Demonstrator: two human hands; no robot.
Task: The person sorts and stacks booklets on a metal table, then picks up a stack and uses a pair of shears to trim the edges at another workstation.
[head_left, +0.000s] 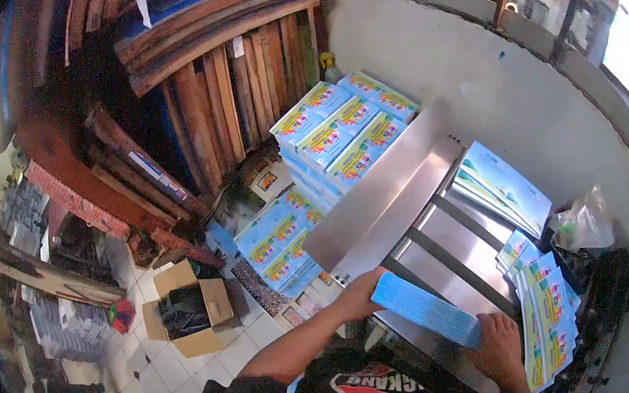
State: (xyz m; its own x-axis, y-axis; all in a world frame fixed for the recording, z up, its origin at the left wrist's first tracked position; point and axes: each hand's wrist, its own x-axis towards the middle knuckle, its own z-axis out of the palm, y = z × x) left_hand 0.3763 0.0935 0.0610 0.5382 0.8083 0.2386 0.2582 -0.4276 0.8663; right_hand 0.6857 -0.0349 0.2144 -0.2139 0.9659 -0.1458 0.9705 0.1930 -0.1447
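Blue paper bundle (427,312) sat between the two hands, layered edges facing up. Left hand (360,297) gripped its left end, fingertips mostly hidden from me; right hand (498,345) had its fingers curled over the other end. Held at both ends, probably so the layers stayed square. It was over the metal bed (446,237); couldn't tell if it touched.

Just right of the right fingers: fanned printed sheets (547,317), overlapping, likely spread for easy pick-up. Ahead of those fingers, larger blue sheets (507,184) fanned near the wall. Beyond the left fingers stood a metal panel (377,193), and past it a tall printed stack (350,133), laid in neat rows, presumably to keep it steady. A lower printed stack (277,240) lay nearer, ahead and left of the left fingers.

Containers: cardboard box (220,302) on the floor, well left of the left fingers, flaps spread, black plastic (185,310) inside. Clear plastic bag (588,220) beyond and right of the right fingers, contents unclear. Spray bottle (329,69) far ahead, behind the tall stack; fill not readable.
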